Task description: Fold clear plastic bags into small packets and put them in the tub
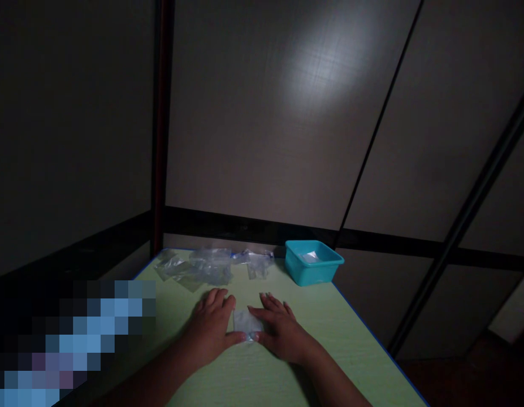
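I'm missing part of the small packet (245, 321) — the right hand (282, 329) is covering it. The blue tub (315, 273) is hiding the bottom of something pale (310, 257). The picture's edge is cutting off the table (350, 339) — both arms (336, 376) too.

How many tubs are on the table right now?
1. The tub stands at the far right of the table, beyond the right hand. No other tub shows, though its inside is only partly visible.
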`<state>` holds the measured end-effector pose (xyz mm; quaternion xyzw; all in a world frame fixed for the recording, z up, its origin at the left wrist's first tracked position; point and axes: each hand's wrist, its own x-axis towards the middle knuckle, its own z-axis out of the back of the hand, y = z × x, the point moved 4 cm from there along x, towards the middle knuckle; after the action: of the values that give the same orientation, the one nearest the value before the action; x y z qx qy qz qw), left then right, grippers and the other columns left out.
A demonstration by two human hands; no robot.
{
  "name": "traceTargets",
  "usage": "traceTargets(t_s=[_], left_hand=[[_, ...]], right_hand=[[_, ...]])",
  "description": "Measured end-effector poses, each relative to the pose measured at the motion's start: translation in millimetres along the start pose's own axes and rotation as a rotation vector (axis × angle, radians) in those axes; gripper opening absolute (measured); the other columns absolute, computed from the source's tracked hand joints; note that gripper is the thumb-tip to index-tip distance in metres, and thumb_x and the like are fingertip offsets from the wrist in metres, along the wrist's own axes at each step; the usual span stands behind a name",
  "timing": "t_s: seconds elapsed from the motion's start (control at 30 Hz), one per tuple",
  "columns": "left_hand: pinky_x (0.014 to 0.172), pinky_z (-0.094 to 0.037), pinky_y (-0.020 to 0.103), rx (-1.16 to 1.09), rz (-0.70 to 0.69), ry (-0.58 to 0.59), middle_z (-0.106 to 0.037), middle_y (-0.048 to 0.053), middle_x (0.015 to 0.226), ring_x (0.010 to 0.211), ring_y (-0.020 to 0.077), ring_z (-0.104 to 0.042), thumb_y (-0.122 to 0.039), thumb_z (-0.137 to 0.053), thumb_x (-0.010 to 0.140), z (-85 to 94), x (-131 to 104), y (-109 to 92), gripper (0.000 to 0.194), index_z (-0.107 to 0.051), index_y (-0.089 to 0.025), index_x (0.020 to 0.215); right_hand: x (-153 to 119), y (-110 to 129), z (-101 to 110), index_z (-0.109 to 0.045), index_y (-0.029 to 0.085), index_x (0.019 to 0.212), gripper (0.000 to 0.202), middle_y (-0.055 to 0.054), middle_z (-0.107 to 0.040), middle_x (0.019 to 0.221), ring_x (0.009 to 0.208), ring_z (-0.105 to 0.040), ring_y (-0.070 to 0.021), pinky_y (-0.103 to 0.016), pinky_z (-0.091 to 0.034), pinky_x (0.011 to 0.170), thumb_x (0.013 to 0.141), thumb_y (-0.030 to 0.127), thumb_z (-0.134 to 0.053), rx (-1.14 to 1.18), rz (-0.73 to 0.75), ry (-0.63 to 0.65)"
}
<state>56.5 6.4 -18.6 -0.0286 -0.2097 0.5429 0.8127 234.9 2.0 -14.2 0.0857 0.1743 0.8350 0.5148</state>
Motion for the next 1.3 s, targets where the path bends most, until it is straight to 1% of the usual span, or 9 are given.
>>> traceTargets(t_s=[0.37, 0.43, 0.57, 0.67, 0.73, 0.8, 0.97, 1.1, 1.3], left_hand=[[0.095, -0.027, 0.040, -0.004, -0.019, -0.013, -0.045, 0.009, 0.119, 0.117, 0.0291, -0.032, -0.057, -0.062, 0.063, -1.7, 0, 3, 0.050, -0.053, -0.024, 0.099], [0.095, -0.027, 0.040, -0.007, -0.025, -0.017, -0.045, 0.009, 0.119, 0.116, 0.0293, -0.032, -0.057, -0.063, 0.062, -1.4, 0, 2, 0.051, -0.052, -0.023, 0.099], [0.095, -0.027, 0.040, -0.036, -0.031, -0.042, -0.045, 0.007, 0.119, 0.116, 0.0286, -0.031, -0.050, -0.064, 0.065, 5.9, 1, -4, 0.043, -0.052, -0.023, 0.096], [0.092, -0.030, 0.036, -0.110, -0.085, -0.071, -0.048, 0.004, 0.112, 0.111, 0.0249, -0.036, -0.037, -0.061, 0.071, 15.9, 2, -14, 0.025, -0.052, -0.024, 0.090], [0.090, -0.032, 0.033, -0.171, -0.149, -0.078, -0.051, 0.003, 0.104, 0.105, 0.0221, -0.039, -0.029, -0.058, 0.075, 21.1, 2, -21, 0.017, -0.052, -0.024, 0.090], [0.087, -0.033, 0.031, -0.218, -0.201, -0.056, -0.052, 0.002, 0.100, 0.101, 0.0202, -0.041, -0.024, -0.055, 0.077, 22.9, 0, -25, 0.014, -0.052, -0.024, 0.090], [0.080, -0.035, 0.028, -0.226, -0.310, 0.059, -0.053, 0.000, 0.094, 0.092, 0.0172, -0.046, -0.019, -0.056, 0.078, 16.5, -3, -29, 0.013, -0.054, -0.024, 0.090], [0.080, -0.035, 0.028, -0.195, -0.373, 0.068, -0.054, 0.000, 0.092, 0.090, 0.0170, -0.046, -0.020, -0.056, 0.079, 13.5, -4, -30, 0.012, -0.055, -0.025, 0.090], [0.078, -0.035, 0.029, -0.196, -0.387, 0.080, -0.054, 0.000, 0.091, 0.089, 0.0178, -0.046, -0.021, -0.056, 0.079, 13.6, -6, -31, 0.012, -0.056, -0.025, 0.090]], right_hand=[[0, -2, -1, -0.034, 0.037, 0.131, 0.060, -0.004, -0.012, 0.147, 0.133, -0.004, -0.0246, -0.051, -0.003, 0.103, 0.076, 0.050, -0.053, 0.020, 0.020, -0.017], [1, -2, 0, -0.035, 0.034, 0.131, 0.061, -0.004, -0.015, 0.146, 0.133, -0.008, -0.0246, -0.049, -0.008, 0.104, 0.075, 0.049, -0.054, 0.065, 0.058, -0.095], [2, -4, 13, -0.044, 0.024, 0.125, 0.051, -0.007, -0.030, 0.140, 0.129, -0.024, -0.0223, -0.039, -0.022, 0.104, 0.080, 0.047, -0.047, 0.313, 0.123, -0.402], [3, -10, 22, -0.048, 0.023, 0.117, 0.047, -0.009, -0.044, 0.128, 0.118, -0.040, -0.0257, -0.040, -0.035, 0.096, 0.080, 0.051, -0.043, 0.613, 0.042, -0.501], [4, -16, 22, -0.046, 0.023, 0.115, 0.046, -0.010, -0.051, 0.118, 0.105, -0.051, -0.0264, -0.042, -0.044, 0.085, 0.078, 0.051, -0.045, 0.830, -0.077, -0.477], [4, -22, 19, -0.042, 0.024, 0.114, 0.043, -0.010, -0.054, 0.109, 0.092, -0.059, -0.0235, -0.040, -0.049, 0.074, 0.078, 0.048, -0.045, 1.034, -0.216, -0.419], [2, -29, 9, -0.038, 0.020, 0.110, 0.038, -0.006, -0.059, 0.082, 0.064, -0.065, -0.0192, -0.032, -0.052, 0.058, 0.078, 0.042, -0.045, 1.404, -0.476, -0.217], [0, -29, 6, -0.038, 0.018, 0.106, 0.037, -0.006, -0.061, 0.074, 0.058, -0.065, -0.0205, -0.025, -0.050, 0.047, 0.080, 0.044, -0.042, 1.509, -0.548, -0.070], [1, -33, 5, -0.036, 0.018, 0.104, 0.036, -0.010, -0.064, 0.076, 0.062, -0.066, -0.0227, -0.026, -0.052, 0.049, 0.081, 0.046, -0.041, 1.556, -0.546, -0.034]])
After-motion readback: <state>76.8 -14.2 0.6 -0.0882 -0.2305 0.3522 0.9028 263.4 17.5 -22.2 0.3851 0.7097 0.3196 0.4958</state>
